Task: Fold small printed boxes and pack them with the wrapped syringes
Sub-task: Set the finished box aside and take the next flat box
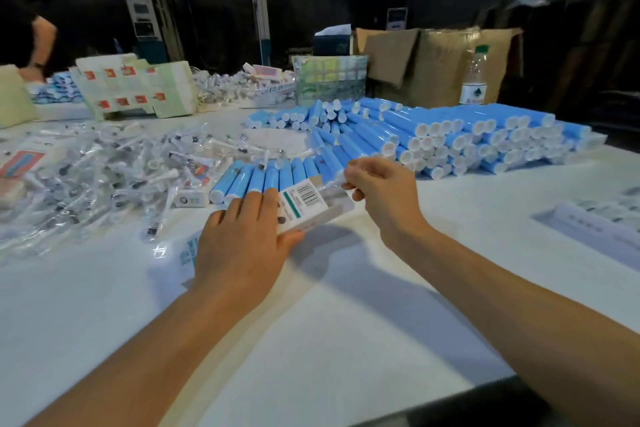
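Observation:
My left hand (pixel 242 239) grips a small white printed box (pixel 304 204) with a barcode and a green stripe, held just above the white table (pixel 311 322). My right hand (pixel 381 191) pinches a clear-wrapped syringe (pixel 334 185) at the box's open right end; the syringe's tip lies in the opening. A loose heap of wrapped syringes (pixel 104 170) covers the table to the left. Flat printed box blanks (pixel 188 251) lie partly hidden under my left hand.
Blue tubes with white caps (pixel 450 139) are piled behind and right of my hands, with a row (pixel 263 180) just beyond the box. Stacked carton sheets (pixel 138 87), brown cardboard boxes (pixel 433 62) and a water bottle (pixel 474 80) stand at the back. Another person (pixel 38 42) is at far left.

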A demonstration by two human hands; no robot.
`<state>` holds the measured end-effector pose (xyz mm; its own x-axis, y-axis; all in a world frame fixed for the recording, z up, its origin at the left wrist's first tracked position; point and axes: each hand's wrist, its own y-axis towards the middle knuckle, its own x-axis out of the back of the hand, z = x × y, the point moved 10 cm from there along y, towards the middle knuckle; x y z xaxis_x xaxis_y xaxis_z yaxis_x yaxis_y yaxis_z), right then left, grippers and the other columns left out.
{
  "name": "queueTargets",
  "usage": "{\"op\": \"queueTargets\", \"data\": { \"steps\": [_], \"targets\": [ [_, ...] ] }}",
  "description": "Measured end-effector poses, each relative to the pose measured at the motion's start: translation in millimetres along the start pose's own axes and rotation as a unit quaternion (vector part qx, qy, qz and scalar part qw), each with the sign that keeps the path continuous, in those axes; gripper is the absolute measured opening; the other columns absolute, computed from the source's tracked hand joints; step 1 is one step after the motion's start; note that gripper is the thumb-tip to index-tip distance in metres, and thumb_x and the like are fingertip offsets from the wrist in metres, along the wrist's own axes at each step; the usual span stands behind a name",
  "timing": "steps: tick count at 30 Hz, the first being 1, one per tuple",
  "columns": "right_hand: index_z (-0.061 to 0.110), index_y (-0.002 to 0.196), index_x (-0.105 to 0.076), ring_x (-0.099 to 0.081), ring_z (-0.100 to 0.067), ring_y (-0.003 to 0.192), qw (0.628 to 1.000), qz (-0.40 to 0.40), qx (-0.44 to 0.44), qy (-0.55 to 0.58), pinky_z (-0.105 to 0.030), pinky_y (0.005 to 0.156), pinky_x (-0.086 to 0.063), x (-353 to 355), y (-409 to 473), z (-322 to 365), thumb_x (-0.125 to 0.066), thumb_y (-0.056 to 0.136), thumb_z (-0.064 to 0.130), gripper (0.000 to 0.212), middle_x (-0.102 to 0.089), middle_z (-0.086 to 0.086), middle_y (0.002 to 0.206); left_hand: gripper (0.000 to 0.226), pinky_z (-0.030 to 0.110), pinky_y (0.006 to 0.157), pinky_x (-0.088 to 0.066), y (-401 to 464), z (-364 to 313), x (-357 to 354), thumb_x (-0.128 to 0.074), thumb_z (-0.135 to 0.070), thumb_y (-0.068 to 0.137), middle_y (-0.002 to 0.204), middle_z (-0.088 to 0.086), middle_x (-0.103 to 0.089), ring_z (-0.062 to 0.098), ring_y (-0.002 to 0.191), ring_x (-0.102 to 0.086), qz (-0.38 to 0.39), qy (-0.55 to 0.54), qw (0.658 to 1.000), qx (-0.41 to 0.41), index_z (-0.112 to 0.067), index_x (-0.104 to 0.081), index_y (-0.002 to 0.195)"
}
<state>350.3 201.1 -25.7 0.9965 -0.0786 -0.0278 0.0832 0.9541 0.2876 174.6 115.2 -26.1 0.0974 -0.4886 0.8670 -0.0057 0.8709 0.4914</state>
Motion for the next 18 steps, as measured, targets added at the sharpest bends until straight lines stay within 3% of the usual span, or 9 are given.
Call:
{"op": "queueTargets", "data": {
  "steps": [2, 6, 8, 10, 13, 15, 18],
  "targets": [
    [0.014, 0.087, -0.061, -0.069, -0.013, 0.066, 1.0, -0.003, -0.007, -0.001, -0.033, 0.068, -0.056, -4.9, -4.4, -3.5, -0.068, 0.08, 0.01, 0.011, -0.068, -0.002, 0.079, 0.075, 0.032, 0.091, -0.033, -0.3, -5.4, -4.1, -0.013, -0.061, 0.082, 0.133, -0.001, -0.043, 0.02, 0.118, -0.042, 0.01, 0.015, 1.0, -0.009, -0.018, -0.027, 0.141],
    [0.014, 0.074, -0.055, -0.07, -0.019, 0.075, 1.0, -0.003, -0.003, -0.027, -0.039, 0.068, -0.058, -13.3, -14.8, -5.6, -0.068, 0.083, 0.021, 0.017, -0.068, -0.003, 0.077, 0.079, 0.031, 0.091, -0.033, -0.1, -11.7, -3.7, -0.009, -0.062, 0.079, 0.134, -0.001, -0.042, 0.019, 0.119, -0.042, 0.013, 0.019, 1.0, -0.014, -0.017, -0.027, 0.142],
    [0.015, 0.068, -0.06, -0.061, -0.027, 0.095, 0.994, 0.027, 0.014, -0.103, -0.046, 0.08, -0.051, -24.3, -19.4, -5.1, -0.062, 0.086, 0.036, 0.027, -0.066, 0.001, 0.083, 0.079, 0.033, 0.09, -0.035, -0.2, -12.5, -1.6, -0.011, -0.061, 0.08, 0.131, 0.001, -0.046, 0.021, 0.117, -0.045, 0.004, 0.008, 1.0, -0.015, -0.015, -0.031, 0.141],
    [0.025, 0.081, -0.061, -0.052, -0.028, 0.113, 0.991, 0.059, 0.014, -0.122, -0.05, 0.094, -0.043, -34.6, -23.6, -5.4, -0.052, 0.09, 0.046, 0.025, -0.062, 0.001, 0.102, 0.076, 0.036, 0.088, -0.037, 0.1, -12.1, 0.2, -0.018, -0.058, 0.081, 0.126, 0.005, -0.05, 0.024, 0.113, -0.048, -0.004, -0.011, 1.0, -0.014, -0.012, -0.037, 0.138],
    [0.034, 0.083, -0.065, -0.042, -0.019, 0.119, 0.986, 0.035, 0.074, -0.145, -0.043, 0.104, -0.032, -24.5, -22.7, 8.2, -0.047, 0.095, 0.037, 0.022, -0.05, 0.005, 0.112, 0.075, 0.037, 0.085, -0.036, 0.9, -3.5, 1.4, -0.019, -0.059, 0.081, 0.125, 0.004, -0.049, 0.025, 0.111, -0.048, -0.009, -0.016, 1.0, 0.002, -0.013, -0.037, 0.138],
    [0.03, 0.081, -0.063, -0.043, -0.015, 0.111, 0.982, 0.001, 0.108, -0.157, -0.031, 0.097, -0.033, -12.8, -22.7, 17.7, -0.05, 0.095, 0.029, 0.018, -0.051, 0.004, 0.107, 0.074, 0.035, 0.086, -0.035, 2.3, 5.6, 0.6, -0.017, -0.06, 0.082, 0.128, 0.002, -0.046, 0.023, 0.114, -0.045, -0.01, -0.018, 1.0, 0.019, -0.015, -0.033, 0.139],
    [0.03, 0.075, -0.06, -0.049, -0.004, 0.083, 0.98, -0.009, 0.124, -0.157, -0.015, 0.07, -0.035, -10.3, -27.0, 23.4, -0.057, 0.091, 0.02, 0.019, -0.056, 0.012, 0.085, 0.071, 0.033, 0.088, -0.034, 4.4, 16.3, -1.7, -0.019, -0.06, 0.085, 0.13, 0.0, -0.043, 0.021, 0.116, -0.043, -0.01, -0.021, 0.999, 0.043, -0.017, -0.028, 0.14]
  ]
}}
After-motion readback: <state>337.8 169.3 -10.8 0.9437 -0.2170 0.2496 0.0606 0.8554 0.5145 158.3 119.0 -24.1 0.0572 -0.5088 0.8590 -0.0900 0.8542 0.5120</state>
